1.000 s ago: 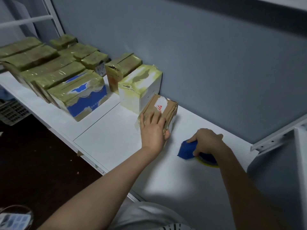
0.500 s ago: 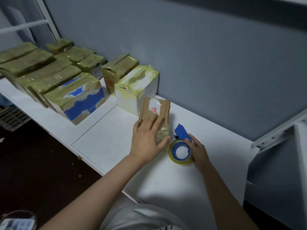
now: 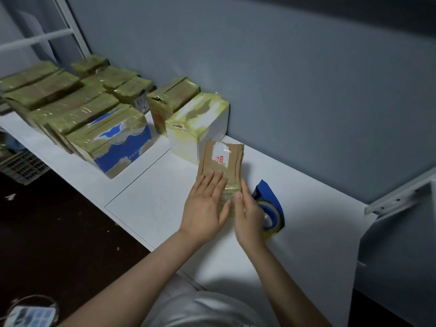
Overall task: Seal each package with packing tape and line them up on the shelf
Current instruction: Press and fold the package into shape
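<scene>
A small brown cardboard package (image 3: 221, 159) with a white and red label lies flat on the white shelf (image 3: 153, 199), its near end wrapped in clear tape. My left hand (image 3: 205, 206) rests flat on the package's near end with straight fingers. My right hand (image 3: 247, 215) lies along the package's right edge, fingers straight, touching the taped end. The blue tape dispenser (image 3: 269, 199) with its yellowish roll stands on the shelf just right of my right hand, partly hidden by it.
Several taped packages stand in rows at the back left, among them a blue and white box (image 3: 118, 142), a brown box (image 3: 169, 102) and a white box (image 3: 198, 128) right behind the small package. A grey wall runs behind. A metal bracket (image 3: 398, 201) juts at the right.
My right hand has let go of the tape dispenser and moved left onto the package's right edge. The package has turned to lie lengthwise and slid nearer; my left hand stays on it.
</scene>
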